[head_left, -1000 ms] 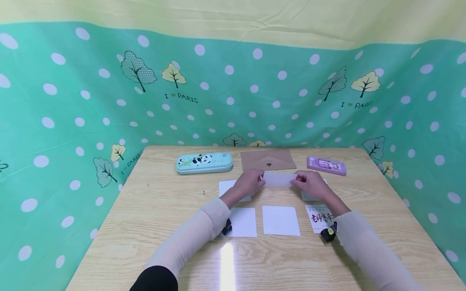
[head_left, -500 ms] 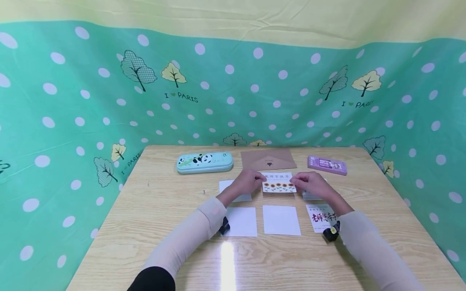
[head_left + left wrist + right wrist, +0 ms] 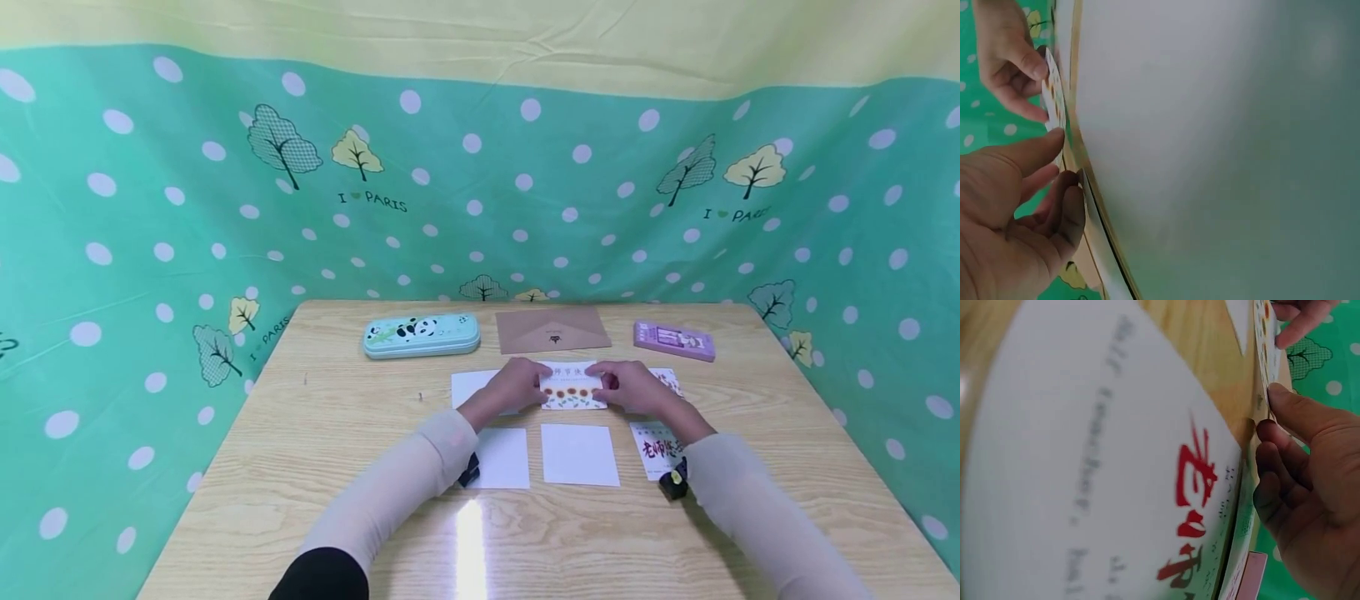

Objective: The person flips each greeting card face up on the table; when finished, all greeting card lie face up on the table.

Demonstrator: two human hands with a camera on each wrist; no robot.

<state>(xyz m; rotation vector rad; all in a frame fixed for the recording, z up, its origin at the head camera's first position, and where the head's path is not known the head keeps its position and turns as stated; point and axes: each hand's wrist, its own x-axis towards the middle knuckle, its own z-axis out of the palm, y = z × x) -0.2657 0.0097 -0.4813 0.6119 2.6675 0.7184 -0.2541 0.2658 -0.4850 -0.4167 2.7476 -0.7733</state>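
A white card with a row of sunflowers (image 3: 572, 395) and Chinese characters lies between my two hands in the head view. My left hand (image 3: 516, 385) holds its left side, thumb and fingertips at the edge. At the opposite edge my right hand (image 3: 637, 388) grips it in the same way. The left wrist view shows the card (image 3: 1055, 94) edge-on, with my left thumb (image 3: 1050, 147) right at it. Below stand a blank white card (image 3: 579, 455), another blank card (image 3: 504, 458) and a card with red characters (image 3: 654, 450). My right forearm partly covers the last.
Behind my hands lie a brown envelope (image 3: 552, 330), a light-blue panda pencil case (image 3: 422, 336) and a purple box (image 3: 673, 341). My hands partly hide a white card (image 3: 468, 383) at back left and a red-printed one (image 3: 667, 379) at back right. A dotted green curtain (image 3: 450, 233) rises behind.
The card was first a blank side facing me, then its sunflower side came into view. Now it is lower and nearer, with both hands still at its sides.
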